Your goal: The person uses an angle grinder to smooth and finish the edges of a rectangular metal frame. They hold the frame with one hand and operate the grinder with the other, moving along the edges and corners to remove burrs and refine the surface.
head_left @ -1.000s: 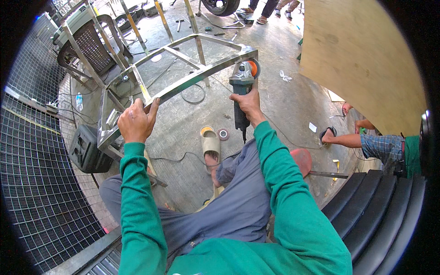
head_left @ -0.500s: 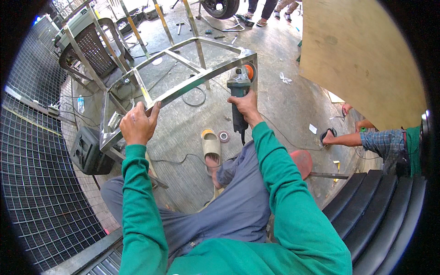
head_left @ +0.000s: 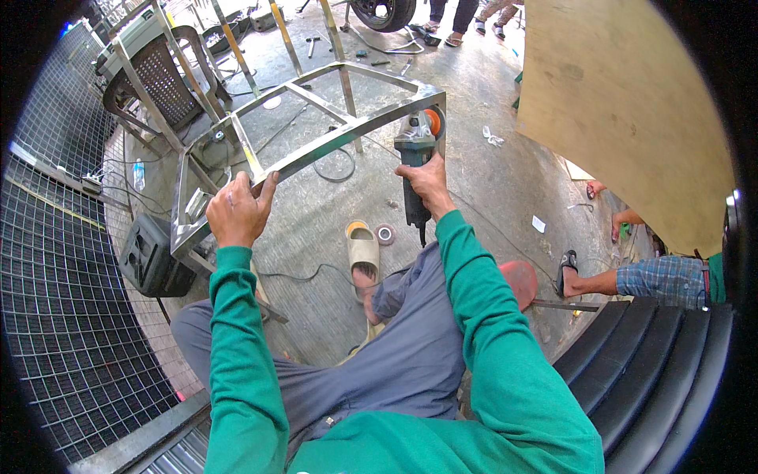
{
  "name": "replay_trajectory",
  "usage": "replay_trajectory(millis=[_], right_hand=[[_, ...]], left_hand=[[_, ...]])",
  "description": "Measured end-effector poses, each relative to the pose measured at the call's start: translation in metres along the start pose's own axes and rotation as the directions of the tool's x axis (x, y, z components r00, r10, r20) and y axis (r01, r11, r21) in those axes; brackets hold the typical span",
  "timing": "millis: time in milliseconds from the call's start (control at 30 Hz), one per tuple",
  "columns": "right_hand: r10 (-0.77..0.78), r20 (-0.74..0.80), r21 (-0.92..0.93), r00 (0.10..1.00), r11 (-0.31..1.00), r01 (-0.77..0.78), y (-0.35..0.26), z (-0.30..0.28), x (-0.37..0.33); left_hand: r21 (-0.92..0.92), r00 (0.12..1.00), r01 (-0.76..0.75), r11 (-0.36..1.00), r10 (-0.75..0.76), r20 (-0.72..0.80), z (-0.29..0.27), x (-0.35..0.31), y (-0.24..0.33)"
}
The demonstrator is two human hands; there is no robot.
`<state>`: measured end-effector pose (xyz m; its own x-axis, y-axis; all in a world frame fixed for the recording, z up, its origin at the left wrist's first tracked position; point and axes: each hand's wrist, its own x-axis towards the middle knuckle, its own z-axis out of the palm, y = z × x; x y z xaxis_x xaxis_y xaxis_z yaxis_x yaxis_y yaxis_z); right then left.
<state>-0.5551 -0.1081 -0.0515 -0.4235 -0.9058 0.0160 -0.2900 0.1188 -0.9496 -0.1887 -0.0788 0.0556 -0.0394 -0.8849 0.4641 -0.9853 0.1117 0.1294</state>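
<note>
My right hand (head_left: 427, 182) is wrapped round the body of a dark angle grinder (head_left: 414, 148). The grinder stands nearly upright, its orange disc (head_left: 433, 122) at the inner side of the right corner of a welded metal frame (head_left: 332, 136). Whether the disc touches the metal I cannot tell. My left hand (head_left: 241, 207) grips the near rail of that frame towards its left end, fingers over the top. Several upright legs rise from the frame's far side, some with yellowish stretches. The grinder's cord hangs from its lower end.
Below the frame lie loose discs (head_left: 384, 234) by my sandalled foot. A black case (head_left: 150, 257) and wire mesh (head_left: 63, 316) flank the left. A plywood sheet (head_left: 624, 103) stands at right, with a co-worker's leg (head_left: 592, 283) beneath. Black slats (head_left: 632, 371) lie near right. Cords cross the floor.
The co-worker's leg at the right has shifted and shows more of the plaid shorts. My hands, the grinder and the frame stay almost the same, with a slight shift of the view.
</note>
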Motion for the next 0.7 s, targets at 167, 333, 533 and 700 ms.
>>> replay_trajectory(millis=[167, 333, 533, 700], right_hand=[[-0.039, -0.022, -0.089, 0.999, 0.995, 0.037, -0.002, -0.007, 0.001], [-0.064, 0.008, -0.047, 0.998, 0.997, 0.064, -0.003, -0.012, 0.003], [-0.037, 0.004, -0.038, 0.999, 0.999, 0.038, 0.001, -0.012, 0.005], [-0.04, 0.002, -0.04, 0.999, 0.998, 0.04, 0.0, -0.011, 0.004]], left_hand=[[0.003, 1.0, 0.014, 1.0, -0.014, 0.023, 0.0, 0.001, -0.001], [0.001, 0.999, 0.018, 1.0, -0.019, 0.027, 0.0, 0.002, 0.0], [0.018, 1.0, -0.001, 1.0, 0.001, 0.006, -0.001, 0.002, -0.002], [-0.003, 0.998, 0.027, 1.0, -0.027, 0.057, -0.001, 0.002, -0.002]])
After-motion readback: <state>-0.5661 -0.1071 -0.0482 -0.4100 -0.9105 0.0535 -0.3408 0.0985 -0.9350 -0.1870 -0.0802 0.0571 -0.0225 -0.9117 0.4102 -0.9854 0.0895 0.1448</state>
